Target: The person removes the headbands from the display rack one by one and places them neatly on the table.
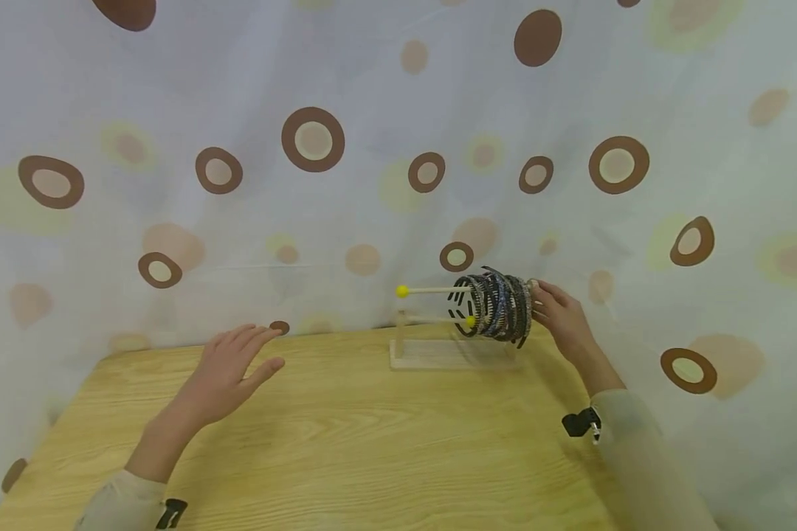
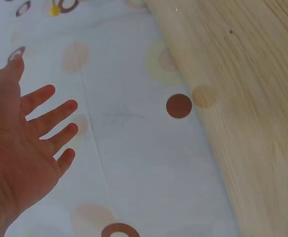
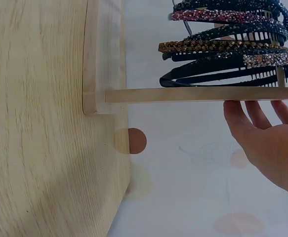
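A wooden headband rack (image 1: 454, 355) stands at the back of the table, two rods ending in yellow balls. Sparkly dark headbands (image 1: 501, 306) are bunched at the rods' right end. In the right wrist view, one headband has pink stones and another gold ones; the lowest lie close to the upright end board (image 3: 198, 94). My right hand (image 1: 564, 321) touches that board's outer face with its fingertips (image 3: 235, 111). Over the left part of the table hovers my left hand (image 1: 222, 376), fingers extended and thumb apart, holding nothing.
The wood-grain table (image 1: 372, 442) ends at the back against a pale curtain (image 1: 345, 206) with brown ring and spot prints. This curtain also hangs along the right side. In the left wrist view, a yellow ball end (image 2: 55, 10) shows at the top.
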`<state>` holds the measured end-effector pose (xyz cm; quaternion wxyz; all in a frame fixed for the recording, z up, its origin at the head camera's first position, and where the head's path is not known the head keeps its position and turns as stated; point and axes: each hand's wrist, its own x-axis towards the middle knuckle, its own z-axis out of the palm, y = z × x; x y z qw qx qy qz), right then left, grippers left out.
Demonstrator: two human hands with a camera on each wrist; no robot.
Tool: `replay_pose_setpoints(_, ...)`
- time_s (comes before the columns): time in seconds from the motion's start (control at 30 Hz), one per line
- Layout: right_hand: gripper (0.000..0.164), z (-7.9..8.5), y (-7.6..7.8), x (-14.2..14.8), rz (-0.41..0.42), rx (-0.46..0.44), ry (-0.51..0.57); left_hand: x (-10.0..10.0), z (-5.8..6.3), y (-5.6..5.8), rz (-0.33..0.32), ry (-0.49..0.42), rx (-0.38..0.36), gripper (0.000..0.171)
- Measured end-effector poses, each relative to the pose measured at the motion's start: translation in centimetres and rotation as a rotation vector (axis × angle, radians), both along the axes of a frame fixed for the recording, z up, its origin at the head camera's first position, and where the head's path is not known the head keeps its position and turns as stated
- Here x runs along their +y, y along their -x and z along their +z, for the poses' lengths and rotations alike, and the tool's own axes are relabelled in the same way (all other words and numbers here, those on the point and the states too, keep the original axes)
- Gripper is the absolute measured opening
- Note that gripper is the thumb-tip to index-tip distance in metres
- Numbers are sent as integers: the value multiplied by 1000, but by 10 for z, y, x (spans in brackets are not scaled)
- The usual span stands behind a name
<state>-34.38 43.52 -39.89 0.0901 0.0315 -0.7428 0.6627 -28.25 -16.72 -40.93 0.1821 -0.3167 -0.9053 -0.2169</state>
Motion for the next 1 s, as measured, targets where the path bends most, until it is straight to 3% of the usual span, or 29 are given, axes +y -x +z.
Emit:
replay_pose_setpoints(0.43, 64, -6, -7, -20, 71, 78, -103, 64, -6, 5, -115, -81, -34, 49)
replay_pose_setpoints(0.73, 61, -5, -2, -45, 132, 124, -65, 101, 1, 10, -165, -110, -11, 42)
replay_pose_setpoints(1.0, 63, -5, -7, -64, 165, 96, -32, 143, 1, 22, -174, -184, -18, 38)
